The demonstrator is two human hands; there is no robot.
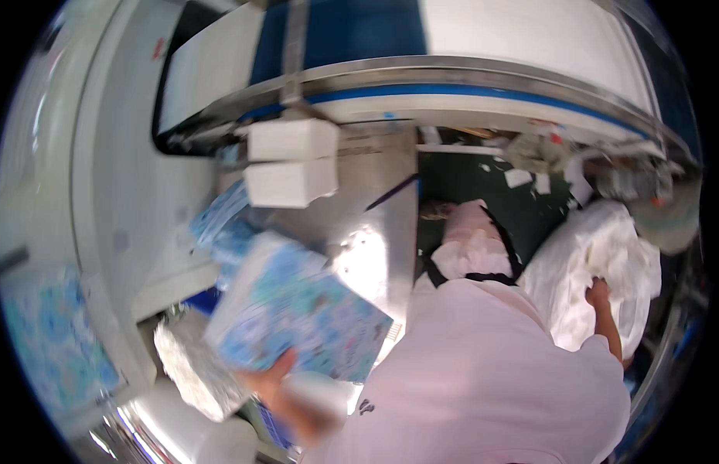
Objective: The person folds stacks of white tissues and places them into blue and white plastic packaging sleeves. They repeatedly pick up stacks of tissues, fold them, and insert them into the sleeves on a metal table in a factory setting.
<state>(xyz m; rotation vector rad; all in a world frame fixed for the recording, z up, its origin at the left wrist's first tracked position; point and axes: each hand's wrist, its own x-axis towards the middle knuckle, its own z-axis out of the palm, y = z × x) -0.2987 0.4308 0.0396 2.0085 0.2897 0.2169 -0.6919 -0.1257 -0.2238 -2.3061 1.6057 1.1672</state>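
Package (305,301) with a blue floral print is held tilted over the near-left part of the steel table (375,162). The left hand (273,380) is partly closed on its near edge, the thumb on the printed face and the other fingers hidden. The step in hand looks like moving this package one-handed; the next move probably calls for a secure grip and a levelled package. Right of the table, the right hand (598,292) touches a white plastic sack (599,240); whether it grasps anything, I cannot tell. White stacks (291,164) sit at the table's far-left corner. The package's print is too blurred to read, as is a red mark on the pale panel (124,155) left of the table.
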